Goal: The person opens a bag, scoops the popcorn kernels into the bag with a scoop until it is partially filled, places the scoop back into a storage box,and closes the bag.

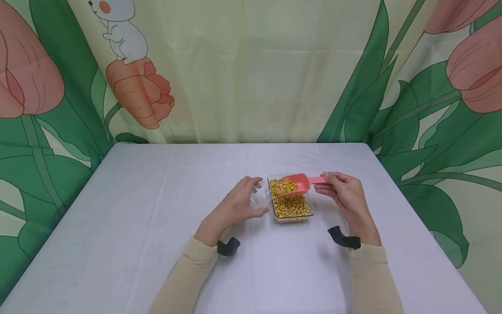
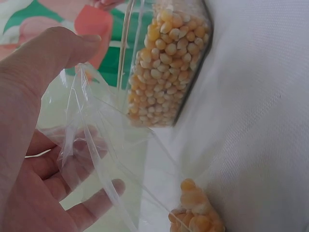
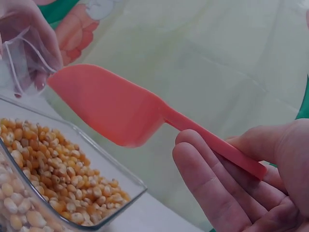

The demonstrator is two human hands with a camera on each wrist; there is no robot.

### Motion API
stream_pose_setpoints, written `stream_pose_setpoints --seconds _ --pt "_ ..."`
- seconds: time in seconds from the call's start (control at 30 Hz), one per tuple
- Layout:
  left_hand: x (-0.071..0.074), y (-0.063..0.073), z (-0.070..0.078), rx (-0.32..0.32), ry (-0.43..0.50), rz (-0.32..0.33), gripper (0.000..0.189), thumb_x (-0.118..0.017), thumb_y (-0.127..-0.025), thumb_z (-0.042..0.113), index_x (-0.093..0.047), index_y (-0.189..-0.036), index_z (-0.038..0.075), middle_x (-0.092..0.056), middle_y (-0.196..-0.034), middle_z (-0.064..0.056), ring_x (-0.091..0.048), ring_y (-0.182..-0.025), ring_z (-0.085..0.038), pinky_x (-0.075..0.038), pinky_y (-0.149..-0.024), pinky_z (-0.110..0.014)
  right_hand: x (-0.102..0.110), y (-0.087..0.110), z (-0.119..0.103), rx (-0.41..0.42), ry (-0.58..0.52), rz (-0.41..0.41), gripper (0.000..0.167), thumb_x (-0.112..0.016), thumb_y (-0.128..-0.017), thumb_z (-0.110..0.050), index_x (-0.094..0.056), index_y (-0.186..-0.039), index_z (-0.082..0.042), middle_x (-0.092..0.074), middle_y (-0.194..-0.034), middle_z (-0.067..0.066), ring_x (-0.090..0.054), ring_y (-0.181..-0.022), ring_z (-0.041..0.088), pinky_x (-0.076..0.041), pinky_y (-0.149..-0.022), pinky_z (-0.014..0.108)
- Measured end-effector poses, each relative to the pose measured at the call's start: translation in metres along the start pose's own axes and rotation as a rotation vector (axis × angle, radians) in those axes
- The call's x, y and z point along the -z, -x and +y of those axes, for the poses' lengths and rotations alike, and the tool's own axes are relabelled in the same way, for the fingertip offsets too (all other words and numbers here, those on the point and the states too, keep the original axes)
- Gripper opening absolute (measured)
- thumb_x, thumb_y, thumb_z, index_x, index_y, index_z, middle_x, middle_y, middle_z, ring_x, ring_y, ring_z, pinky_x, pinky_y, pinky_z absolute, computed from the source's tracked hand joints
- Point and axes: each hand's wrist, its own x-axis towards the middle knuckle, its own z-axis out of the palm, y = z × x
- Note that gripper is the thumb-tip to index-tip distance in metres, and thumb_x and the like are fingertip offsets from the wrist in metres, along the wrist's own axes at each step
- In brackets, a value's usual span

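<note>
Right of centre in the head view, the right hand [image 1: 347,192] pinches the loaded pink scoop [image 1: 302,182], best kept level toward the clear bag [image 2: 79,104] that the left hand [image 1: 235,203] curves round, fingers parted.

Head view facing forward and down over table [image 1: 251,270], 2 close, tilted wrist views, all 3 sharing corn container [image 1: 292,220]
</note>
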Motion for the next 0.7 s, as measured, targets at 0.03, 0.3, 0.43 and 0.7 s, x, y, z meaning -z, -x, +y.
stream_pose_setpoints --seconds 0.03,0.3,0.43,0.7 --pt "0.0 0.0 0.0 0.0 0.0 -0.002 0.08 -0.082 -0.078 0.037 -0.045 -0.143 0.009 -0.057 -0.124 -0.003 -0.058 -0.11 -0.017 -0.053 -0.092 -0.035 -0.001 0.001 -0.001 0.004 0.002 -0.003 0.04 -0.069 -0.093 -0.027 -0.058 -0.121 -0.002 -0.075 -0.091 -0.003 -0.076 -0.079 0.013 -0.058 -0.077 0.026" --pt "0.0 0.0 0.002 0.0 0.002 -0.011 0.08 -0.082 -0.078 0.037 -0.045 -0.143 0.008 -0.057 -0.124 -0.003 -0.059 -0.111 -0.018 -0.054 -0.092 -0.036 -0.009 0.005 -0.004 0.041 0.024 -0.021 0.036 -0.069 -0.093 -0.026 -0.06 -0.117 -0.002 -0.075 -0.09 -0.003 -0.076 -0.076 0.013 -0.059 -0.076 0.026" --pt "-0.001 0.001 0.002 0.005 -0.006 -0.018 0.081 -0.081 -0.078 0.039 -0.044 -0.144 0.01 -0.056 -0.124 -0.003 -0.059 -0.112 -0.019 -0.054 -0.092 -0.035 -0.014 0.005 -0.004 0.065 0.052 -0.034 0.034 -0.069 -0.093 -0.025 -0.061 -0.115 -0.001 -0.075 -0.089 -0.003 -0.075 -0.076 0.013 -0.059 -0.075 0.026" --pt "-0.001 0.0 0.002 -0.003 -0.009 -0.016 0.081 -0.081 -0.079 0.039 -0.044 -0.144 0.01 -0.057 -0.125 -0.004 -0.058 -0.111 -0.018 -0.054 -0.092 -0.035 -0.025 0.007 -0.002 0.096 0.124 -0.064 0.034 -0.066 -0.095 -0.025 -0.061 -0.116 0.002 -0.074 -0.09 -0.003 -0.075 -0.075 0.013 -0.059 -0.075 0.027"
